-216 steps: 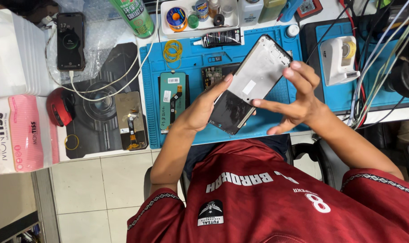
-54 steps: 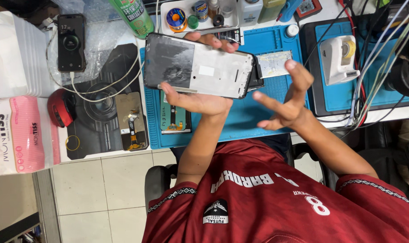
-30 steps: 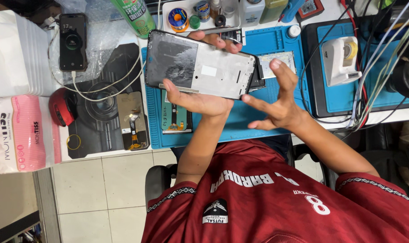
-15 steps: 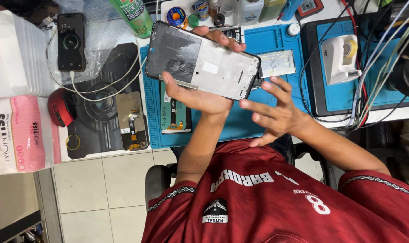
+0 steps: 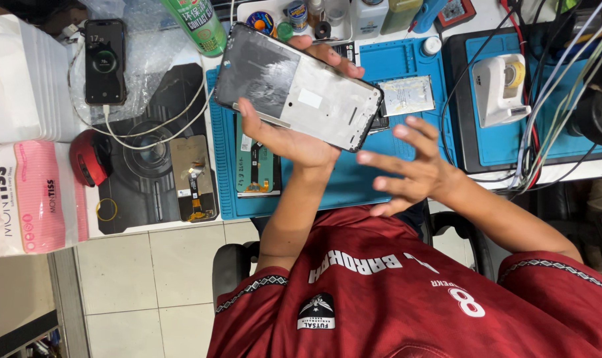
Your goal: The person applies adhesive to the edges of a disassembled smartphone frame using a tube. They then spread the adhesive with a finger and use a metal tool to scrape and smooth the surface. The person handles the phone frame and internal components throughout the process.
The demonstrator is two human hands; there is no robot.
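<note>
Dark red jersey, patterned sleeve hems, white lettering.

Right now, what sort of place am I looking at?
Probably a phone repair bench: the left hand holds a stripped phone frame over a blue repair mat, with a loose screen part nearby.

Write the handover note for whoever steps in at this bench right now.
Left hand: grips the phone frame, lifted over the blue mat, inner side up.
Right hand: open, fingers spread, beside the frame, touching nothing.
On the mat: a display part with flex cable below the frame, and a silver foil piece.
Done: frame looks bare and is in hand.
Left: the loose parts lie unfitted.
</note>
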